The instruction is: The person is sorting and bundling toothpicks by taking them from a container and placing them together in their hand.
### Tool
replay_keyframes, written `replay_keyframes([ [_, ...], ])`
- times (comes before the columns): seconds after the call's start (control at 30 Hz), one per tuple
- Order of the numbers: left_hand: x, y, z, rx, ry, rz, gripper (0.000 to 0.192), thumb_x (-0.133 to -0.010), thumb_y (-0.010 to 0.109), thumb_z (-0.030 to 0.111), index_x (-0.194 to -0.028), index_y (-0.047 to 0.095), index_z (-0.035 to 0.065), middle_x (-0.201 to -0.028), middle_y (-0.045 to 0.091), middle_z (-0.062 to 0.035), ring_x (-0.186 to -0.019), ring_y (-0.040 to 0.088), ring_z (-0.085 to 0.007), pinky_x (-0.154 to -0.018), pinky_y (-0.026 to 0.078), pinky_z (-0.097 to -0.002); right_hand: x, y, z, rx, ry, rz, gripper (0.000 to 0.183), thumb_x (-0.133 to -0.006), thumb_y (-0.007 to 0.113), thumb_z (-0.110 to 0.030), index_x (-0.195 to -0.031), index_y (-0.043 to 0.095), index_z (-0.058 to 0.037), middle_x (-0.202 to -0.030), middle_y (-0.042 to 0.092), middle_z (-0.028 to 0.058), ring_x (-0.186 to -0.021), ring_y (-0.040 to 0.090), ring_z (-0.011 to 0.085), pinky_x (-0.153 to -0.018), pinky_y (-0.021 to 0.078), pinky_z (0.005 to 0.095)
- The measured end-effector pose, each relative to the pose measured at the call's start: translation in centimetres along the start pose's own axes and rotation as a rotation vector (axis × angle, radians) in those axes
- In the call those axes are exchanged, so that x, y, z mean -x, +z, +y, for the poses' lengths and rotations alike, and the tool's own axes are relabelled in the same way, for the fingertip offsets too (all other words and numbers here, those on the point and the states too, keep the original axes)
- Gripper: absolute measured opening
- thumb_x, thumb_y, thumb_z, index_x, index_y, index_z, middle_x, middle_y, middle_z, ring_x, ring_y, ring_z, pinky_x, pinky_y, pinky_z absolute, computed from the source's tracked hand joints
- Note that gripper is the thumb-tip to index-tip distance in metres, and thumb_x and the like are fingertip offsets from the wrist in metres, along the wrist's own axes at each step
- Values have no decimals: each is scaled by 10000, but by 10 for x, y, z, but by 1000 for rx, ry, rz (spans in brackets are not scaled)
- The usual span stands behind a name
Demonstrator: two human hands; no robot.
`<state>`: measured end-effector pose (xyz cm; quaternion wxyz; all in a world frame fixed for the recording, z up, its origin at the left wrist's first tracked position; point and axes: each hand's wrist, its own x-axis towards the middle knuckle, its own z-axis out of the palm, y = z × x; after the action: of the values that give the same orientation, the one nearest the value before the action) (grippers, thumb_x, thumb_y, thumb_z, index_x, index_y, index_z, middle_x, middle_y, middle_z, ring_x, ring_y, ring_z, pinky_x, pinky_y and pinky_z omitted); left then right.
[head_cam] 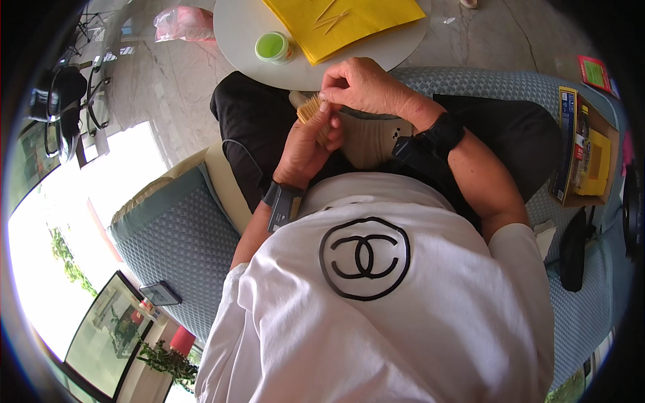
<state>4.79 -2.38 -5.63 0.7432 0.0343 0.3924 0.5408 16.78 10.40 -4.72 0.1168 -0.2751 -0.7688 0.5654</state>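
Observation:
My left hand (313, 141) holds a bundle of wooden toothpicks (308, 109) over my lap, their pointed ends fanned upward. Thumb and forefinger of my right hand (360, 85) pinch together at the bundle's right side, touching the tips there. Whether one single toothpick is between them is too small to tell. Just beyond the hands is a round white table (237, 55). On it lies a stack of yellow felt sheets (347, 43), with several loose toothpicks (331, 21) on top. A small tub with a green inside (272, 47) stands left of the felt.
A blue quilted sofa (181, 237) surrounds me. To my right are an open cardboard box (610, 151) holding a bottle (581, 136) and yellow material, plus a black pouch (573, 257). A pink plastic bag (184, 23) is on the floor left of the table. A phone (160, 293) rests behind the sofa's left side.

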Motion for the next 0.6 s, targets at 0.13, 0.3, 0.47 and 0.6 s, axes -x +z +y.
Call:
replay_keyframes([
  [0.13, 0, 2, 1, 12, -6, 33, 214, -926, 485, 252, -1007, 526, 57, -733, 494, 5, -575, 376, -82, -490, 306, -205, -3, -2, 6, 32, -39, 138, 152, -794, 630, -161, -784, 632, -9, -659, 633, 47, -608, 590, 114, -600, 469, 249],
  [0.3, 0, -1, 2, 38, -22, -17, 210, -928, 479, 239, -1010, 525, 51, -721, 470, 10, -548, 342, -71, -460, 288, -192, -10, -24, 11, 20, -75, 448, 228, -770, 669, -244, -799, 660, -17, -689, 652, 83, -621, 625, 163, -595, 493, 264],
  [0.47, -1, -1, 1, 37, -20, -16, 203, -930, 478, 239, -992, 523, 51, -720, 470, 12, -540, 337, -72, -456, 289, -194, -14, -40, 38, -298, 69, 606, 208, -860, 607, -216, -944, 623, -26, -706, 608, -1, -452, 420, 20, -371, 309, 147],
  [0.6, 0, -1, 2, 37, -15, -8, 197, -930, 479, 237, -984, 524, 53, -718, 470, 14, -541, 340, -71, -458, 292, -195, -10, -34, 17, -475, 104, 575, 227, -866, 599, -207, -986, 602, -15, -753, 620, 11, -463, 440, 26, -376, 326, 145],
])
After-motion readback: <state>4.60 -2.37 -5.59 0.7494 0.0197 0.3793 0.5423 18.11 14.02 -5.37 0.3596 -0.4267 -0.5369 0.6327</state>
